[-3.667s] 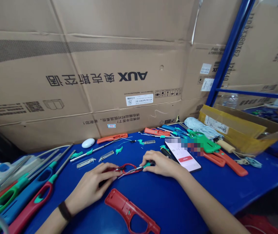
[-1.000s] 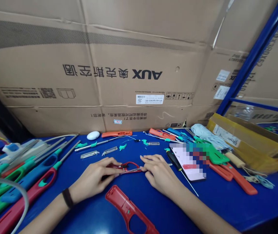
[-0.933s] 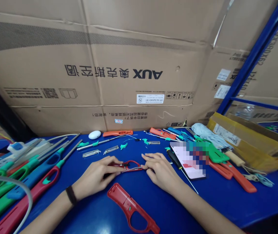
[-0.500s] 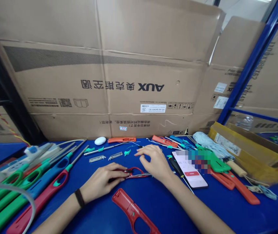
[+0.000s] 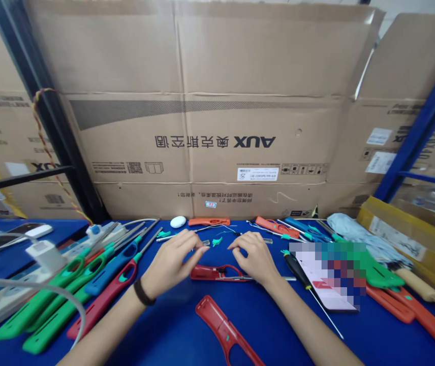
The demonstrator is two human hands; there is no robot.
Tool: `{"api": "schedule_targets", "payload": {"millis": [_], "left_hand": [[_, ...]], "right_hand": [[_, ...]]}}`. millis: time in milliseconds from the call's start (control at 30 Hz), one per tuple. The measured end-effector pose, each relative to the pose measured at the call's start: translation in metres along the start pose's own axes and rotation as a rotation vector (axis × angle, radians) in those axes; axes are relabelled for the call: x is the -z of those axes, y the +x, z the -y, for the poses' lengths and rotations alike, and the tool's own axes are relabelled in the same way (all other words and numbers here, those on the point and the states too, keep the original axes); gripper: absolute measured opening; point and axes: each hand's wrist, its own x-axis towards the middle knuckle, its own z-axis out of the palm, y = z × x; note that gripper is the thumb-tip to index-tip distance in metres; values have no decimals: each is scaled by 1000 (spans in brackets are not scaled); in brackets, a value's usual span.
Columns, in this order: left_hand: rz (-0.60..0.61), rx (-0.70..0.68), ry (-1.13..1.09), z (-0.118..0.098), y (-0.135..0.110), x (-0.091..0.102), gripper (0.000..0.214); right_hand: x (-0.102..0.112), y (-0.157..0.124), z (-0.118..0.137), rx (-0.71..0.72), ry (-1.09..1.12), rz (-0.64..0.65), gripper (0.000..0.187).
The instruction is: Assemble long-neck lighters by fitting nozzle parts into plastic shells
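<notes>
1 lighter shell below L hand, R hand

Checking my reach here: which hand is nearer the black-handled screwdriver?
Right: the right hand sits just left of the black-handled screwdriver; the left hand sits farther left, past the right hand.

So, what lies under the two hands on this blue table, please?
The red lighter shell with a metal rod lies below the left hand and right hand. The table under the palms is covered, so anything there cannot be seen.
</notes>
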Motion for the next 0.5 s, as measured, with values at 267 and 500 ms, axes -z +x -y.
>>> {"api": "schedule_targets", "payload": {"millis": [267, 500], "left_hand": [[281, 202, 121, 42, 17, -35, 13], [299, 178, 180, 41, 31, -70, 20]], "right_hand": [[7, -2, 5, 40, -9, 0, 24], [9, -2, 4, 30, -11, -12, 23]]}}
